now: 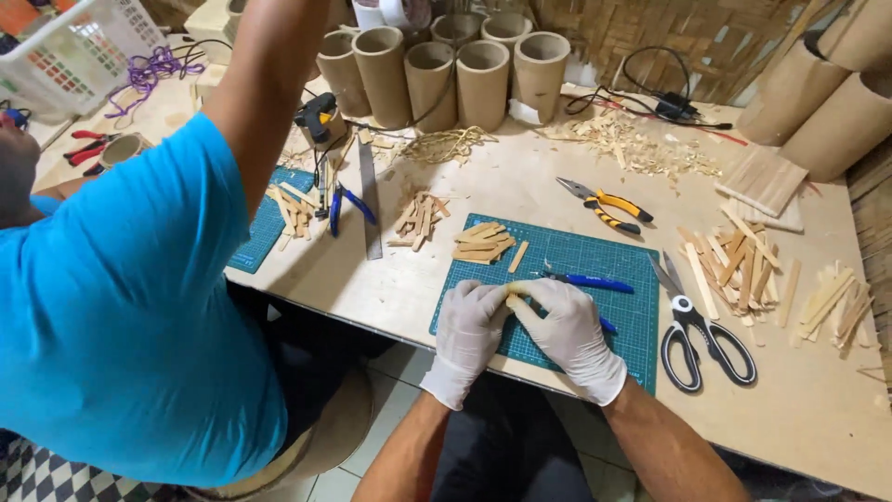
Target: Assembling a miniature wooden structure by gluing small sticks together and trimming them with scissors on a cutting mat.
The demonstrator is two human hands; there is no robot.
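Two white-gloved hands pinch one short pale wooden stick [514,299] over a green gridded cutting mat [576,260].

The left hand [469,330] and right hand [569,333] close their fingers on the stick's two ends, steadying it just above the mat, whose surface protects the plywood table [818,400]. A blue-handled craft knife [587,280], black-handled scissors [699,336] and piled cut sticks [481,244] lie within reach; cardboard tubes [455,76] stand clear behind. A co-worker's blue sleeve [121,297] reaches across.
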